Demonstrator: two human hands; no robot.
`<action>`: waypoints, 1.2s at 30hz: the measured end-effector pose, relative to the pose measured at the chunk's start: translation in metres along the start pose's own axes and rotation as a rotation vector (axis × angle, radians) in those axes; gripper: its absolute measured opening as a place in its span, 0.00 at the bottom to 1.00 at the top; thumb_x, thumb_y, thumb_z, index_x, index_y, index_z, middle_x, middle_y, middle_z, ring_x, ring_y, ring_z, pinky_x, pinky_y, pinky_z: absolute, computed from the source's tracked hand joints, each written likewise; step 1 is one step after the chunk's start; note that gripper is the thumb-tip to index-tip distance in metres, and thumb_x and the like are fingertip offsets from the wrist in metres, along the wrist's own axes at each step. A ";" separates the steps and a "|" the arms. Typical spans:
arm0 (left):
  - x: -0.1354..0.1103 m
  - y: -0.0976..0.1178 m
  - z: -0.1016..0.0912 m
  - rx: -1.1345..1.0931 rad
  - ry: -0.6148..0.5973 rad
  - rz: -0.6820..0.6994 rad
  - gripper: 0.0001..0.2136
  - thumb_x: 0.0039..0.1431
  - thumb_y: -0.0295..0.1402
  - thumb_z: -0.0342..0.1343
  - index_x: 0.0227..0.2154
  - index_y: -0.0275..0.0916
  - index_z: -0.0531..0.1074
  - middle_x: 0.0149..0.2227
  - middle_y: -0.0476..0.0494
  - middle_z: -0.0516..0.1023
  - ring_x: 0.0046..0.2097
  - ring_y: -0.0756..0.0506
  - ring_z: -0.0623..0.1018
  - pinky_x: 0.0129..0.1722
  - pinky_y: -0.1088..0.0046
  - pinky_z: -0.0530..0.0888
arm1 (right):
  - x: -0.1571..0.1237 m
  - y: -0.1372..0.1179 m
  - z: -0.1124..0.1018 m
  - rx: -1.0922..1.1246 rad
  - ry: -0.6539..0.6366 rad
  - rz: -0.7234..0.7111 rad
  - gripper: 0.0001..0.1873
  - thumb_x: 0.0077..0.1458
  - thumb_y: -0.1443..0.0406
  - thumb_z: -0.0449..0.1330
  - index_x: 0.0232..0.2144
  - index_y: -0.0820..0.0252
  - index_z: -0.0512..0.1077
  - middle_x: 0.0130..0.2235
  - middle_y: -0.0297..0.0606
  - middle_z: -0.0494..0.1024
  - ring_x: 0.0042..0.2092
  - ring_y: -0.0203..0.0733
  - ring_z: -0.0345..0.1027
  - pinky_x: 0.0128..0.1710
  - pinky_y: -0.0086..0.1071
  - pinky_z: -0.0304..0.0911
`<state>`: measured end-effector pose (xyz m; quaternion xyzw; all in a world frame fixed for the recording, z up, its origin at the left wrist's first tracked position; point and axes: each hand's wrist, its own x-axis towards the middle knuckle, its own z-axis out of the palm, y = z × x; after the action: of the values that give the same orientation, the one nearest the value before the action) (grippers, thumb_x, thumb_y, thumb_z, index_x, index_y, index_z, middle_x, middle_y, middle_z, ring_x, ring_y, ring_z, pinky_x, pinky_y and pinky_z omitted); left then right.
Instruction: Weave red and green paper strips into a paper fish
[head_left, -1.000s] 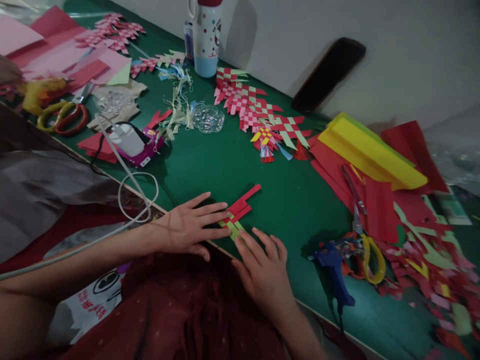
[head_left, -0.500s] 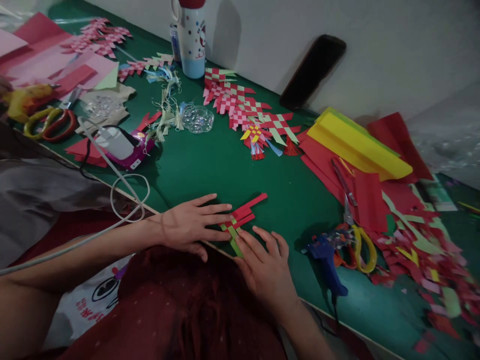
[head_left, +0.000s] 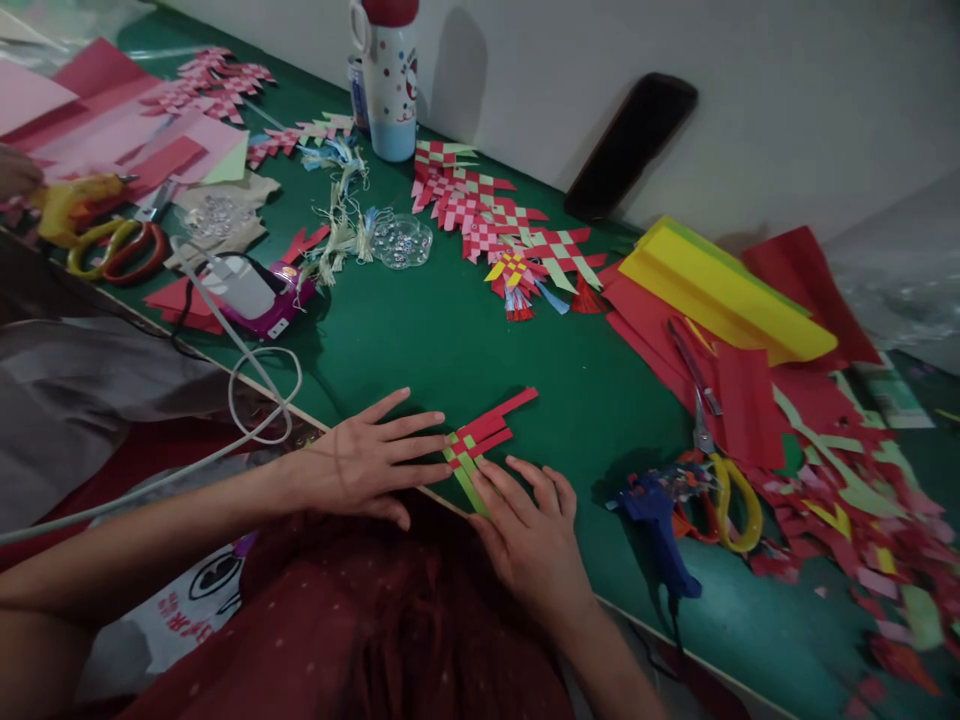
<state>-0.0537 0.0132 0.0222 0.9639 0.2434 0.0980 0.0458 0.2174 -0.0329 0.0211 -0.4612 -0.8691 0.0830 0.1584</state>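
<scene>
A small weave of red and light-green paper strips (head_left: 480, 440) lies near the front edge of the green table (head_left: 450, 340). My left hand (head_left: 367, 462) lies flat beside it, fingers stretched out, the fingertips touching the weave's left side. My right hand (head_left: 529, 530) rests flat just below and to the right of it, fingers spread, the index finger on a green strip. Neither hand grips anything.
Finished woven paper pieces (head_left: 495, 225) line the back, next to a spotted bottle (head_left: 391, 80) and a dark phone (head_left: 630, 140) leaning on the wall. A blue glue gun (head_left: 660, 520), yellow-handled scissors (head_left: 720, 470), paper scraps and yellow and red sheets lie right. A white cable (head_left: 255, 380) and a purple device lie left.
Both hands stay flat on the weave; the green strips have slid a little further under the red ones. The view shifted slightly.
</scene>
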 end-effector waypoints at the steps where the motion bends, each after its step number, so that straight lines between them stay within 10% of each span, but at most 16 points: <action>1: 0.001 0.000 0.000 -0.002 0.000 -0.003 0.28 0.61 0.55 0.46 0.60 0.48 0.60 0.65 0.48 0.60 0.68 0.41 0.52 0.66 0.47 0.40 | 0.000 0.000 0.000 0.003 0.004 0.001 0.18 0.60 0.59 0.57 0.53 0.50 0.70 0.54 0.33 0.75 0.57 0.47 0.60 0.59 0.47 0.44; 36: 0.016 0.005 0.016 -0.050 0.060 -0.073 0.29 0.60 0.58 0.45 0.56 0.46 0.67 0.61 0.43 0.66 0.67 0.37 0.55 0.65 0.46 0.33 | 0.007 0.002 -0.012 0.076 0.081 0.013 0.13 0.62 0.64 0.55 0.48 0.54 0.73 0.50 0.34 0.78 0.54 0.46 0.60 0.55 0.44 0.51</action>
<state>-0.0338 0.0157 0.0099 0.9496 0.2769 0.1313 0.0659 0.2196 -0.0262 0.0326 -0.4637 -0.8551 0.0983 0.2101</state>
